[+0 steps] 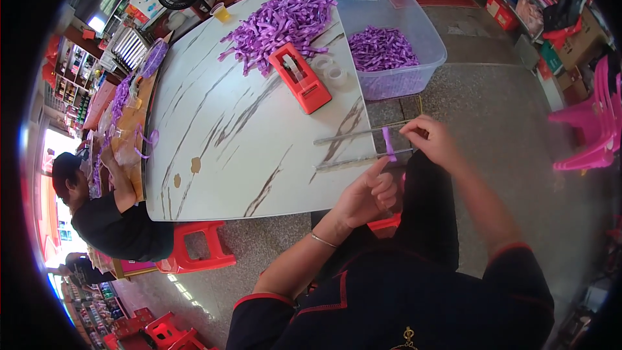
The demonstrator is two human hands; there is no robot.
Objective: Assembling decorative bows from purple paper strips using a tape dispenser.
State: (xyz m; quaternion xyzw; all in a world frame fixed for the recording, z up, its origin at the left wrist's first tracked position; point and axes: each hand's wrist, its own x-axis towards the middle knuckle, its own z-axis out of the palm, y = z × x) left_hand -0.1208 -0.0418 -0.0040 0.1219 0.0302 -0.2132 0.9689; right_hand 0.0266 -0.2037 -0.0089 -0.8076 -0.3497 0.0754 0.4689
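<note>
Two slim metal rods (350,163) lie side by side and jut past the table's right edge. A short purple ribbon (389,142) spans them just off that edge. My left hand (368,196) is closed, most of its fingers curled in, with one digit stretched up against the ribbon's lower end. Right of the ribbon, by the end of the far rod, my right hand (427,139) is closed with thumb and forefinger together. Anything between those fingertips is too small to make out.
On the marble-patterned table (227,155) lie a heap of purple ribbons (285,23), a red tape dispenser (301,81), tape rolls (335,75) and a cup (221,13). A clear bin (405,84) holds more ribbons. Another person (120,214) sits at left. Pink stools (596,123) stand at right.
</note>
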